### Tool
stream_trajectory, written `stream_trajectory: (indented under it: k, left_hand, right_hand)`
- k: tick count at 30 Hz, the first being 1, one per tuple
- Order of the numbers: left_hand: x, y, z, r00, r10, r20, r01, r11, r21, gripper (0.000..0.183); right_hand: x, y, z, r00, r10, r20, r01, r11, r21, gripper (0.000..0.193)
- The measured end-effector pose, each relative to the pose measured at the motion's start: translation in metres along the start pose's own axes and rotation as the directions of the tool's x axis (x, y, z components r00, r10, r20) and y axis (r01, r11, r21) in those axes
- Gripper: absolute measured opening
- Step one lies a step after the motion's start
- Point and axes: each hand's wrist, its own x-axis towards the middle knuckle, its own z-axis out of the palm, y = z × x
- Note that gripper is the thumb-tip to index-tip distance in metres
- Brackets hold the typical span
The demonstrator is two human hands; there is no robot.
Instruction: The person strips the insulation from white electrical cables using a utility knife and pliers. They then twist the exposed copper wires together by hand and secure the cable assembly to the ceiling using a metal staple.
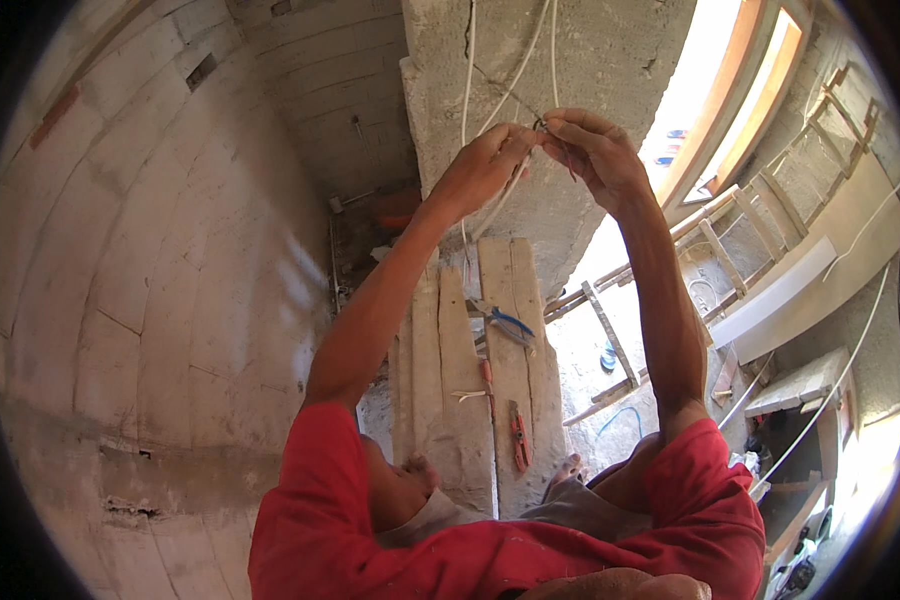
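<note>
Straight ahead, my two hands meet in front of a rough concrete surface, where white electrical cables [467,70] hang down. My left hand [485,168] is closed, its thumb and fingers pinching an electrical wire [518,178]. Close beside it, my right hand [598,155] pinches the same bunch of wires from the other side. A small dark piece [539,125] shows between the fingertips; its kind is too small to make out. Thin reddish strands stick out under the right fingers.
Below lie wooden planks [427,390] bearing blue-handled pliers [510,325], a slim red-handled tool [487,375] and a red utility knife [521,438]. A block wall [140,280] rises at left. A wooden ladder [720,255], an orange-framed window [715,100] and loose cables are on the right.
</note>
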Motion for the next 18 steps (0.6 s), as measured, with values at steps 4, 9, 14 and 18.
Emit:
stream_trajectory:
  k: [4,9,14,18]
  left_hand:
    - [-0.001,0.007,0.011,0.982,0.191,0.001,-0.190,0.978,-0.088,0.042]
    - [-0.006,0.023,0.011,0.975,0.221,0.033,-0.208,0.950,-0.233,0.036]
    - [-0.021,0.055,0.004,0.942,0.240,0.235,-0.165,0.940,-0.299,0.037]
    - [-0.013,0.051,0.004,0.969,0.205,0.135,-0.165,0.951,-0.260,0.043]
  right_hand:
    - [0.002,-0.005,-0.017,0.996,0.087,0.037,-0.090,0.993,0.081,0.024]
    - [0.008,-0.014,-0.027,0.971,0.088,0.223,-0.138,0.966,0.218,0.024]
    - [0.014,0.006,-0.039,0.968,-0.177,-0.178,0.128,0.958,-0.256,0.030]
    - [0.011,-0.010,-0.035,0.951,-0.231,-0.204,0.033,0.734,-0.678,0.039]
